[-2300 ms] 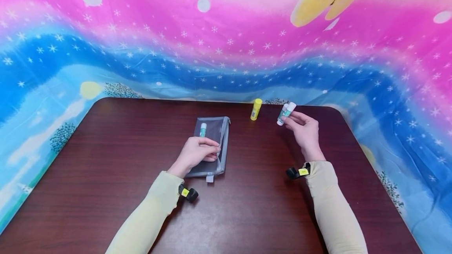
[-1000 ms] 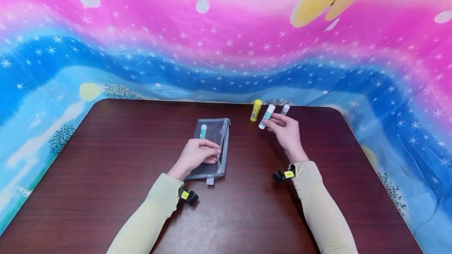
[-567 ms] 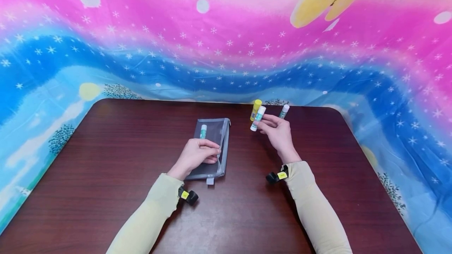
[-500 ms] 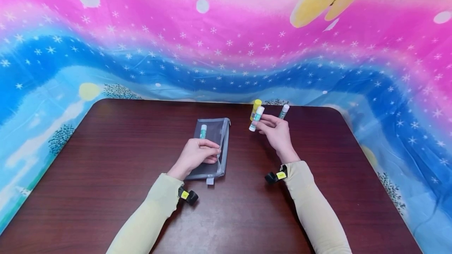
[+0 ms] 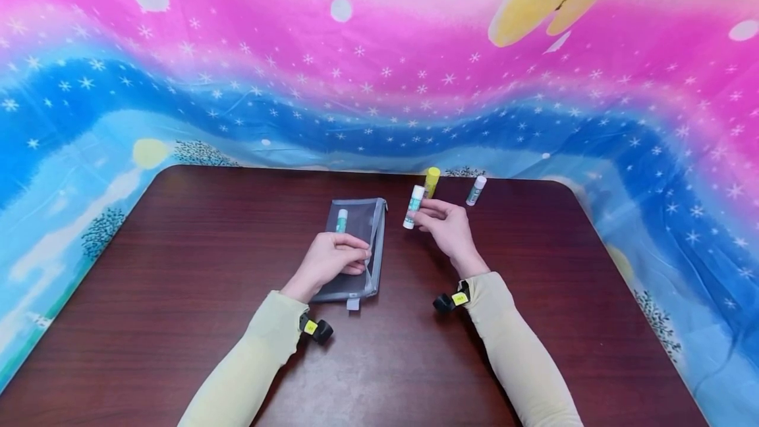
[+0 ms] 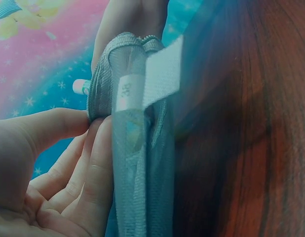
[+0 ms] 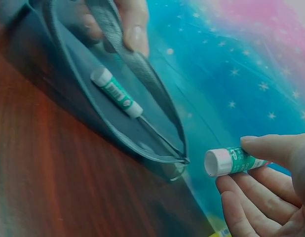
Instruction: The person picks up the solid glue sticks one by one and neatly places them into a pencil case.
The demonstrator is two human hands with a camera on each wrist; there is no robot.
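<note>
In the head view my left hand (image 5: 332, 259) pinches the upper edge of a grey mesh zip pouch (image 5: 356, 288), whose mouth gapes toward the right. Inside the pouch lies a green-and-white glue stick (image 7: 118, 91), plain in the right wrist view. My right hand (image 5: 447, 229) holds another green-and-white glue stick (image 5: 414, 207) between thumb and fingers, just right of the pouch and apart from it. The thumb (image 7: 271, 144) presses on its label in the right wrist view. Left wrist view: thumb and fingers grip the zipper edge of the pouch (image 6: 128, 173).
A yellow glue stick (image 5: 433, 180) stands behind my right hand, partly hidden by it. Farther right stands a green-and-white glue stick (image 5: 476, 191). The dark wooden table (image 5: 196, 269) ends at a colourful cloth backdrop (image 5: 379, 71).
My right hand has lifted a glue stick away from the one beside it and carried it left, past the yellow one, toward the pouch. My left hand stays on the pouch.
</note>
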